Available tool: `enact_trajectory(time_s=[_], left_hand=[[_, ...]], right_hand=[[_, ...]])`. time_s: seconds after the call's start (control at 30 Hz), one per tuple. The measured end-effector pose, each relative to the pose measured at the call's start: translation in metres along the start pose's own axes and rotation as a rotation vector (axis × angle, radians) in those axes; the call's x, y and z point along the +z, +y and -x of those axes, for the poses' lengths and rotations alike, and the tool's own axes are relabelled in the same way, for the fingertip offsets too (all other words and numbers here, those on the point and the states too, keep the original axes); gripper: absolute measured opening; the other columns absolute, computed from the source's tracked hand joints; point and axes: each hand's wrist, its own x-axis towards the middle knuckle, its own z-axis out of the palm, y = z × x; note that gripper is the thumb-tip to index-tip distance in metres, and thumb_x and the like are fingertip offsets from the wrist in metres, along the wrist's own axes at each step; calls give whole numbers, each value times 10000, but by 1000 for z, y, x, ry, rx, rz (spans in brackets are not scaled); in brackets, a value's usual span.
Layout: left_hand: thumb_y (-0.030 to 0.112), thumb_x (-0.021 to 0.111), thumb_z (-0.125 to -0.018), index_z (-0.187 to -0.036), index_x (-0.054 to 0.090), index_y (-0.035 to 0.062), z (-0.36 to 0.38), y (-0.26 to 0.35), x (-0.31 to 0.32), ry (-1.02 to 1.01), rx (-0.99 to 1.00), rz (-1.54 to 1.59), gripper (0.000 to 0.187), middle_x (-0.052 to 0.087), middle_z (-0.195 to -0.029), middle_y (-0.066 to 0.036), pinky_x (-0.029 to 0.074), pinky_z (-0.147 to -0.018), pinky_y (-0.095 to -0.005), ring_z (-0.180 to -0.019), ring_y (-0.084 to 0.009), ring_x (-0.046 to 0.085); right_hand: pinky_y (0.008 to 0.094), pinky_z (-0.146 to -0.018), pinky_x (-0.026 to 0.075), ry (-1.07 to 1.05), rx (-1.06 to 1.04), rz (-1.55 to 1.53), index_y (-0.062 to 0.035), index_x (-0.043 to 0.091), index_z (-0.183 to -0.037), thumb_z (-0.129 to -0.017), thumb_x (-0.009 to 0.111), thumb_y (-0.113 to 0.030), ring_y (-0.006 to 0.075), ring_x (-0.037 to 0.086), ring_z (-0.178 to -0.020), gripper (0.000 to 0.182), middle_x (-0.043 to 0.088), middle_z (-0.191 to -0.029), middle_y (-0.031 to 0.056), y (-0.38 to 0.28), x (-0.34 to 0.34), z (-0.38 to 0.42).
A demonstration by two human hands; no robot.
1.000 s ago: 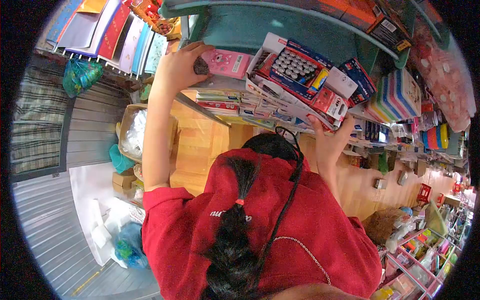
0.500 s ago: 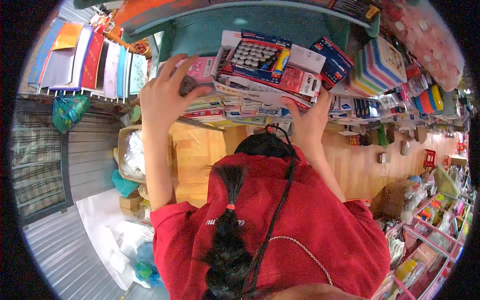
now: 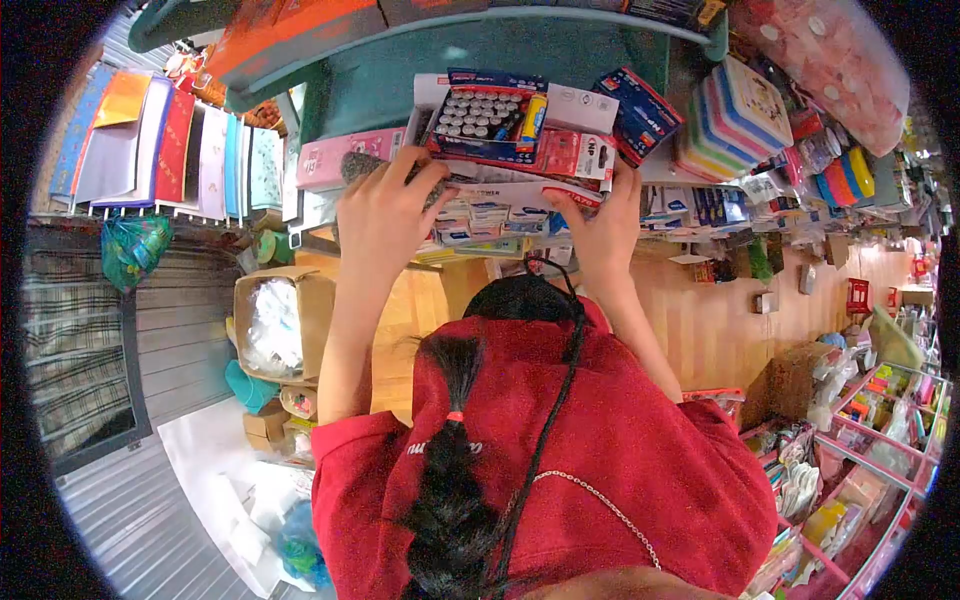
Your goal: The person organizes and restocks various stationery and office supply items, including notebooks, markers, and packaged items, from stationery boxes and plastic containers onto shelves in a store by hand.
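Observation:
My left hand curls its fingers over a dark grey, speckled cloth, at the front left corner of a white cardboard box. My right hand grips the box's front right corner, thumb in front and fingers at the side. Inside the box stands a blue tray of upright batteries, along with a yellow battery and a red battery pack. A dark blue battery carton leans by the right side. On the left lies a pink box.
The box sits on a green shelf. Stacked coloured pads stand on the right, and upright cards on the left. Small packets hang below the shelf front. An open carton stands on the floor at left.
My left hand has moved right with the grey cloth, from over the pink box to the white box's left corner. My right hand stays at the right corner. The view has shifted slightly.

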Motion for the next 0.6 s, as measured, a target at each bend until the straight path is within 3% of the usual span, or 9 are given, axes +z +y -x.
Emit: enact_trajectory(time_s=[0.4,0.5,0.6], left_hand=[[254,706,-722,-889,633,161,3,-2,-5,24,-19,120,205,601,-892,34,485,-597,-321,-713,-190,615],[199,698,-745,-940,662,124,7,-1,-28,32,-130,239,212,637,-948,-10,500,-661,-302,-782,-213,638],[117,643,-779,-986,669,60,16,-14,-63,193,-226,468,216,658,-999,-89,486,-773,-299,-880,-235,641]], right_hand=[[442,-964,386,-146,3,-104,-39,313,-1360,-621,829,-282,395,442,-1161,933,440,-1259,223,4,-16,0],[439,-976,375,-163,32,-120,-41,297,-1377,-630,826,-252,388,435,-1171,940,436,-1271,219,3,-18,0],[433,-989,362,-180,40,-164,-29,297,-1380,-633,822,-212,376,437,-1174,931,431,-1290,219,4,-22,0]])
